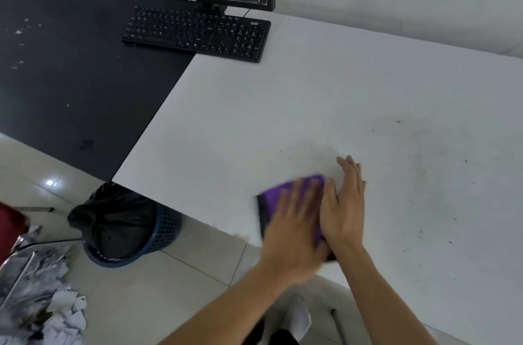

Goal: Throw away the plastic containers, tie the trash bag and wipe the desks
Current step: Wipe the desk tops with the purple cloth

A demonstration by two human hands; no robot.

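Left hand (294, 220) flat on purple cloth (278, 191), right hand (343, 203) flat alongside

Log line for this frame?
step: wipe white desk | left hand: flat on purple cloth | right hand: flat at cloth's edge

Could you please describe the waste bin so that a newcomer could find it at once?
Start at the white desk; below its near left corner, where it meets the black desk, a round bin stands on the tiled floor. It is a dark blue mesh basket lined with a bunched black bag, unlike the loose crumpled paper lying to its left.
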